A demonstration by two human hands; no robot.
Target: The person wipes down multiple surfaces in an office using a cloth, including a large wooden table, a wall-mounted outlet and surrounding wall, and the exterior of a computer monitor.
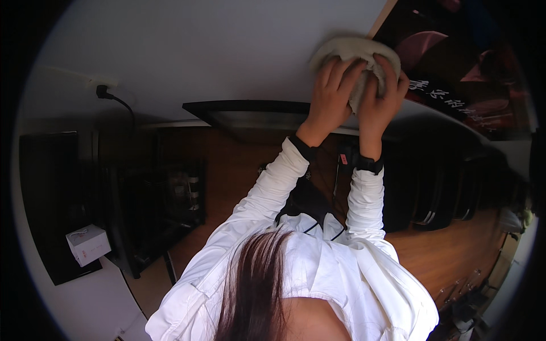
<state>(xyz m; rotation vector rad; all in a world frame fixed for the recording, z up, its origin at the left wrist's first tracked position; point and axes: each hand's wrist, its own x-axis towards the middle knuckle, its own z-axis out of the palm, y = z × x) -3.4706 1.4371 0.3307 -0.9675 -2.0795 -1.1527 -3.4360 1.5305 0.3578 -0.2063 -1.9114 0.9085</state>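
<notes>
Both hands are raised ahead of me near the pale wall, on a soft cream fleecy cloth [355, 46] with a rounded, bunched outline. I cannot tell whether it is a folded towel or a hat. My left hand [331, 94] presses curled fingers into its left side. On the right side, my right hand [382, 102] grips a gathered fold, which hangs down between the two hands. The cloth overlaps the light edge of a dark picture panel [455, 68] on the wall. Whether the cloth touches the wall is not plain.
A black-framed panel [244, 107] juts out below the hands. At left, a black plug [103, 91] sits in the wall, and a small white box [88, 245] stands near dark frames. Dark upholstered shapes [435, 187] stand at right over the brown wooden floor [435, 241].
</notes>
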